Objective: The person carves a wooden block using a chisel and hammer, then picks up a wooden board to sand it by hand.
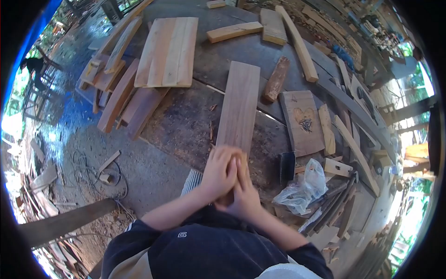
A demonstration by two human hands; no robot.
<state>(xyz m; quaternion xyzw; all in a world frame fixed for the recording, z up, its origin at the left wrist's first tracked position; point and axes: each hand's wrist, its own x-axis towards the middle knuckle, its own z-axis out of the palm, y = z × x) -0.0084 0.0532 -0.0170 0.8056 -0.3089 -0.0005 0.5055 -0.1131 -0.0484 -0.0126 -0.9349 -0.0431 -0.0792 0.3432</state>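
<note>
A long wooden plank [239, 104] lies lengthwise in front of me on the dark worktable [179, 116], its near end running under my hands. My left hand [219, 171] has its fingers bent together over the plank. Pressed against it from the right is my right hand [246, 195], fingers together and pointing away from me. Both hands are closed at the same spot; whatever lies between them is hidden. Right of the plank sits a board with a heart-shaped hollow [304, 118], and a pile of nails or screws [305, 123] rests in that hollow.
A panel of joined boards [167, 53] lies far left, beside curved wooden pieces [121, 95]. A reddish-brown block [277, 79] is right of the plank. Nearer right are a clear plastic bag [304, 188], a dark upright piece [286, 167] and a hammer [344, 186]. Another person [404, 65] is far right.
</note>
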